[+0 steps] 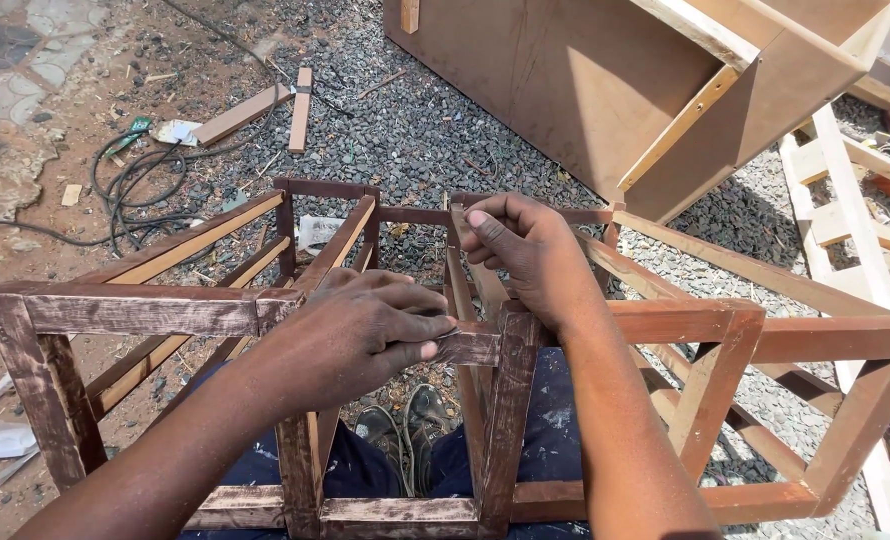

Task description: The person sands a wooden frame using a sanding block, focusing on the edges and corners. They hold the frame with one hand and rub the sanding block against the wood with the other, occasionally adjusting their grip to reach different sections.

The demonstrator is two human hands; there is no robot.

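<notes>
Head view: left hand presses sandpaper onto the stained wooden frame; right hand, curled, grips a far rail. Even, along-grain strokes seem best.

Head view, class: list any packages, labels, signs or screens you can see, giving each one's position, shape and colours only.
Flat packet: on the dirt at upper left beside the black cables, whitish with a green end.
Crumpled printed paper: on the gravel inside the wooden frame, whitish-grey.
No signs or screens.

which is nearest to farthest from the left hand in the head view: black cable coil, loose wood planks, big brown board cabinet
1. Black cable coil, on the dirt, upper left of the left hand.
2. Loose wood planks, on the gravel beyond the coil.
3. Big brown board cabinet, top right.
</notes>
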